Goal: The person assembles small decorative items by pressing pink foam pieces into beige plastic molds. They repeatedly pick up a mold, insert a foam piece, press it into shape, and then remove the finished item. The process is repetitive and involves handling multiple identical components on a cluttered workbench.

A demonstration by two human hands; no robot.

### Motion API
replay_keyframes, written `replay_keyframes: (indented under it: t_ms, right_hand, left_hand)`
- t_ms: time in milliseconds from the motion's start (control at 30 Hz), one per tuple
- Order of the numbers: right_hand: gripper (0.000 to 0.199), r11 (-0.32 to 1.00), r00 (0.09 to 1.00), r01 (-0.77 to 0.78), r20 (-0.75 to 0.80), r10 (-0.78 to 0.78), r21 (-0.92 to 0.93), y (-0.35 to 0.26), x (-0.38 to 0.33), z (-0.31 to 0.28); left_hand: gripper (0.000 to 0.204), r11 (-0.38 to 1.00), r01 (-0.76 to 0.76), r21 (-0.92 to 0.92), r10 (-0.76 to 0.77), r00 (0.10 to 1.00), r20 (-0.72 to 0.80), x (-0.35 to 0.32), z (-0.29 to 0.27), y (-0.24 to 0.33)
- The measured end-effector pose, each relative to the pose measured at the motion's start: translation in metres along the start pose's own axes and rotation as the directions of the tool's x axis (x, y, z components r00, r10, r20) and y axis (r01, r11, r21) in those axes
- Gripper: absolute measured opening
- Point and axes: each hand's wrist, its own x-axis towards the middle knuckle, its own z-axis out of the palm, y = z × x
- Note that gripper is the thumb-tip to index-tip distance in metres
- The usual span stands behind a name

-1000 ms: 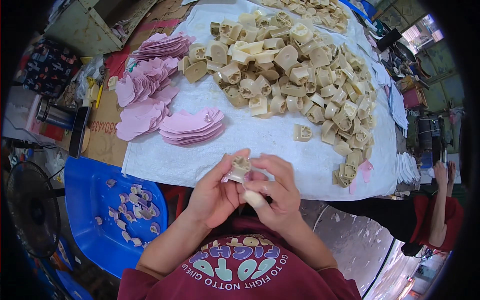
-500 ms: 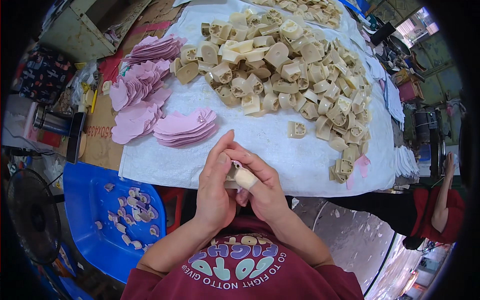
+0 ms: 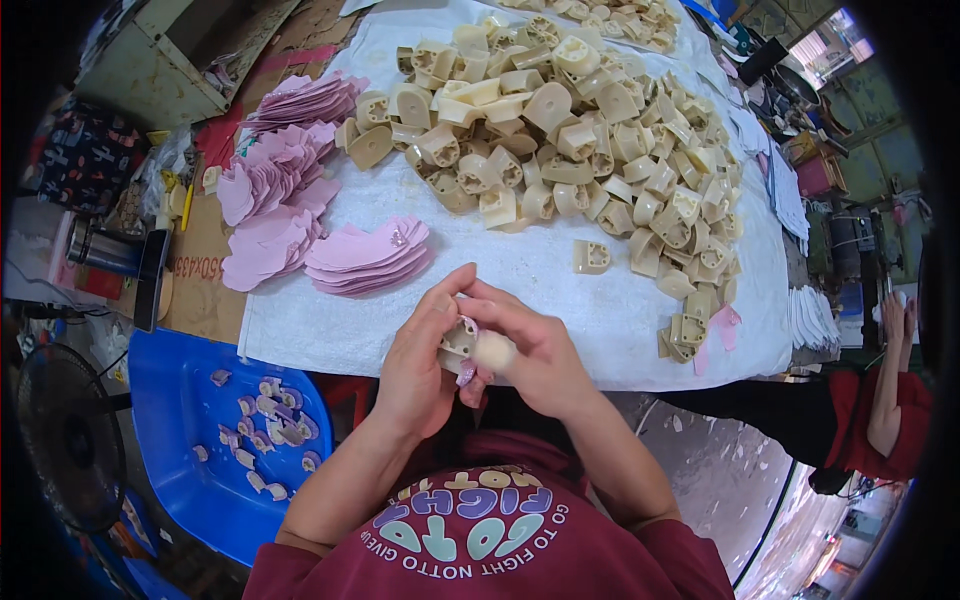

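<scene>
Close to my body, just off the table's near edge, my left hand (image 3: 418, 365) is closed around the side of a cream plastic shoe heel (image 3: 455, 347). Its hollow underside faces up, and pink covering material (image 3: 467, 373) shows along its rim. My right hand (image 3: 545, 360) grips the same heel from the other side, its thumb, wrapped in pale tape, lying over the edge. Fingers hide much of the heel. Beyond my hands lies a stack of pink cut pieces (image 3: 368, 258). A single bare heel (image 3: 591, 257) sits apart from the large pile of cream heels (image 3: 560, 130).
More pink stacks (image 3: 270, 180) lie at the table's left. A blue basin (image 3: 185, 450) below left holds several pink-covered heels. A black fan (image 3: 65, 435) stands beside it. At the right, another person in red (image 3: 900, 420) works, and white sheets (image 3: 812, 322) lie nearby.
The heel has turned in my hands, so more of its hollow underside shows. My right thumb has shifted slightly right along the rim. The other person's hands have moved.
</scene>
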Motion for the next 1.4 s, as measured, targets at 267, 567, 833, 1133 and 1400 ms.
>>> replay_keyframes:
  t_ms: [267, 567, 833, 1133, 1400]
  right_hand:
    - [0.047, 0.661, 0.905, 0.389, 0.131, -0.405, -0.641, -0.008, 0.001, -0.005]
    - [0.046, 0.674, 0.876, 0.441, 0.119, -0.468, -0.592, -0.013, 0.001, -0.009]
    - [0.045, 0.925, 0.924, 0.351, 0.214, -0.317, -0.146, -0.02, 0.0, -0.018]
    - [0.03, 0.915, 0.988, -0.024, 0.147, -0.039, 0.403, -0.006, -0.003, -0.007]
    - [0.029, 0.901, 0.993, -0.114, 0.056, 0.099, 0.418, 0.003, -0.002, -0.004]
  left_hand:
    - [0.063, 0.972, 0.005, 0.234, -0.037, 0.99, 0.133, -0.001, -0.012, 0.0]
    - [0.067, 0.985, -0.101, 0.142, 0.057, 0.956, 0.288, -0.007, -0.014, -0.003]
    - [0.072, 0.97, 0.058, -0.235, 0.028, 0.938, 0.346, -0.015, -0.009, 0.007]
    - [0.078, 0.963, 0.069, -0.261, 0.016, 0.95, 0.31, -0.019, -0.01, 0.005]
    - [0.078, 0.953, 0.077, -0.294, 0.013, 0.956, 0.294, -0.014, -0.01, -0.001]
